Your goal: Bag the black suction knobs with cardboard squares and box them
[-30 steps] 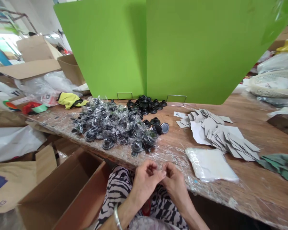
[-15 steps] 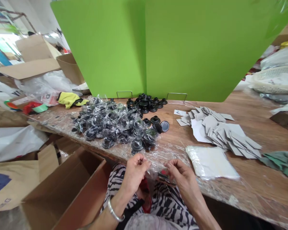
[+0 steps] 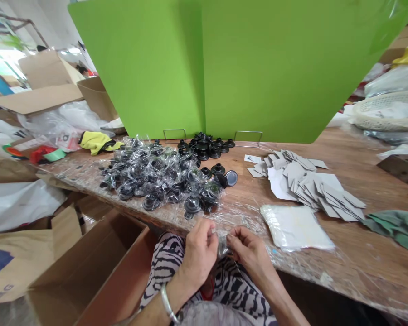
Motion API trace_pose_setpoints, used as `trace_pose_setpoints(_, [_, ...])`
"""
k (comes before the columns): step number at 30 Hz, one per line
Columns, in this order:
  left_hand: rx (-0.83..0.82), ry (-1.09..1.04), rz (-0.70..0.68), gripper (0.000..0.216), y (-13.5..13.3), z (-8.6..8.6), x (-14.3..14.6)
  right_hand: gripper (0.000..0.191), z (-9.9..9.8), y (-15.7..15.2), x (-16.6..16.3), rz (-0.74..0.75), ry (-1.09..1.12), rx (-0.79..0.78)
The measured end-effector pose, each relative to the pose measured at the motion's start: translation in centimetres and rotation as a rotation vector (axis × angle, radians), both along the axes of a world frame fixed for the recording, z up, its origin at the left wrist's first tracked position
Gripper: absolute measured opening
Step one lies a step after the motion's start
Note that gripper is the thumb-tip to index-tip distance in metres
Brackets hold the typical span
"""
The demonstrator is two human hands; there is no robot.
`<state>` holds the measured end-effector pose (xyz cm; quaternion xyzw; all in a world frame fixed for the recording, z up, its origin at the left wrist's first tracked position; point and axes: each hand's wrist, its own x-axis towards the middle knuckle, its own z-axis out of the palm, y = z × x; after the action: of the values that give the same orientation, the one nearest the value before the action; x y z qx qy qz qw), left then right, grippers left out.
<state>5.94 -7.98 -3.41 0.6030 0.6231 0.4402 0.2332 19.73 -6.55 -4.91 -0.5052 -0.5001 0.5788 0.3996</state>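
Note:
At the table's front edge, my left hand (image 3: 200,248) is closed, its fingers pinching a clear plastic bag (image 3: 222,248). My right hand (image 3: 250,250) pinches the same bag from the other side. The bag looks crumpled and greyish between the hands; I cannot tell what, if anything, is inside. Just beyond my left hand lies a heap of black round parts wrapped in clear plastic (image 3: 156,172). Bare black round parts (image 3: 204,147) sit behind the heap. To the right of my right hand is a flat stack of clear plastic bags (image 3: 296,226).
Grey card pieces (image 3: 313,183) lie spread over white paper on the right, near a green cloth (image 3: 396,228). A large green panel (image 3: 204,68) stands at the back. Below the table's left edge is an open cardboard box (image 3: 88,267). A yellow-and-black cloth (image 3: 98,142) lies far left.
My hands have come closer together, and the left has turned and moved right. The plastic between them is now more bunched. The view has shifted slightly.

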Motion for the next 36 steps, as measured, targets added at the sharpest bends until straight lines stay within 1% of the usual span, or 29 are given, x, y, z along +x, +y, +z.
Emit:
trace_pose_setpoints(1, [-0.037,-0.019,0.016,0.013,0.1,0.3,0.0,0.022,0.1,0.0,0.1,-0.009,-0.049,0.049])
trace_pose_setpoints(2, [-0.078,-0.038,0.030,0.013,0.3,0.6,-0.1,0.020,0.4,-0.1,0.3,-0.030,-0.128,0.138])
trace_pose_setpoints(4, [-0.131,-0.067,0.039,0.014,0.6,1.1,-0.2,0.017,1.2,-0.4,0.5,-0.055,-0.330,0.426])
trace_pose_setpoints(6, [-0.155,-0.111,0.019,0.013,0.9,1.4,-0.1,0.018,1.8,-1.0,0.4,0.028,-0.527,0.735])
trace_pose_setpoints(7, [-0.174,-0.143,0.009,0.012,1.1,1.5,-0.1,0.018,2.0,-1.4,0.3,0.099,-0.613,0.842])
trace_pose_setpoints(9, [-0.227,-0.203,0.014,0.011,1.3,1.3,-0.1,0.018,1.8,-1.9,-0.1,0.204,-0.768,0.967])
trace_pose_setpoints(10, [-0.240,-0.216,0.028,0.011,1.3,1.2,-0.2,0.018,1.5,-2.1,-0.3,0.228,-0.830,0.992])
trace_pose_setpoints(11, [-0.236,-0.217,0.043,0.011,1.4,1.0,-0.3,0.020,1.2,-2.1,-0.3,0.241,-0.859,0.990])
trace_pose_setpoints(13, [-0.224,-0.235,0.040,0.009,1.5,0.8,-0.8,0.021,0.7,-1.8,-0.1,0.233,-0.811,0.910])
trace_pose_setpoints(15, [-0.311,-0.305,-0.035,0.005,1.7,0.6,-1.5,0.020,0.6,-1.2,0.4,0.203,-0.710,0.767])
trace_pose_setpoints(16, [-0.375,-0.338,-0.073,0.004,1.7,0.6,-1.9,0.020,0.7,-0.8,0.7,0.225,-0.657,0.689])
trace_pose_setpoints(17, [-0.429,-0.359,-0.094,0.005,1.8,0.5,-2.2,0.023,0.8,-0.3,0.9,0.279,-0.603,0.607])
trace_pose_setpoints(18, [-0.457,-0.361,-0.093,0.008,1.9,0.4,-2.5,0.026,1.0,0.5,1.0,0.364,-0.543,0.519])
trace_pose_setpoints(19, [-0.446,-0.345,-0.068,0.011,2.0,0.3,-2.8,0.028,1.1,1.5,1.1,0.440,-0.489,0.437])
trace_pose_setpoints(20, [-0.399,-0.314,-0.030,0.013,2.2,0.1,-2.9,0.030,1.2,2.8,1.2,0.461,-0.480,0.391])
trace_pose_setpoints(21, [-0.339,-0.278,0.005,0.013,2.3,-0.2,-3.0,0.030,1.3,4.4,1.2,0.410,-0.523,0.390])
trace_pose_setpoints(22, [-0.290,-0.243,0.030,0.014,2.4,-0.4,-3.0,0.029,1.4,6.3,1.1,0.301,-0.609,0.427])
trace_pose_setpoints(23, [-0.261,-0.214,0.042,0.014,2.4,-0.6,-2.9,0.026,1.6,8.4,1.0,0.150,-0.756,0.514])
trace_pose_setpoints(24, [-0.247,-0.192,0.044,0.015,2.5,-0.7,-2.7,0.027,1.7,10.5,0.9,0.059,-0.844,0.565])
trace_pose_setpoints(25, [-0.244,-0.180,0.040,0.015,2.5,-0.7,-2.5,0.033,1.8,12.6,0.7,0.003,-0.910,0.608])
trace_pose_setpoints(26, [-0.249,-0.177,0.030,0.015,2.5,-0.7,-2.3,0.041,1.9,14.6,0.5,-0.015,-0.960,0.642])
trace_pose_setpoints(27, [-0.254,-0.181,0.023,0.015,2.6,-0.6,-2.1,0.046,2.0,16.2,0.4,-0.002,-0.989,0.663])
trace_pose_setpoints(28, [-0.255,-0.189,0.021,0.014,2.6,-0.5,-1.9,0.048,2.0,17.5,0.3,0.019,-1.023,0.683])
trace_pose_setpoints(29, [-0.251,-0.200,0.021,0.013,2.6,-0.5,-1.9,0.045,2.1,18.3,0.3,0.041,-1.059,0.695])
trace_pose_setpoints(30, [-0.248,-0.219,0.025,0.013,2.6,-0.4,-1.8,0.040,2.1,18.5,0.4,0.061,-1.096,0.699])
trace_pose_setpoints(32, [-0.256,-0.275,0.035,0.011,2.6,-0.6,-1.9,0.028,2.0,17.5,1.0,0.076,-1.169,0.700])
trace_pose_setpoints(34, [-0.269,-0.340,0.046,0.010,2.7,-1.0,-1.9,0.022,1.6,14.9,1.9,0.073,-1.230,0.704])
trace_pose_setpoints(36, [-0.276,-0.393,0.059,0.009,2.7,-1.4,-1.9,0.022,0.8,11.4,2.8,0.095,-1.283,0.737])
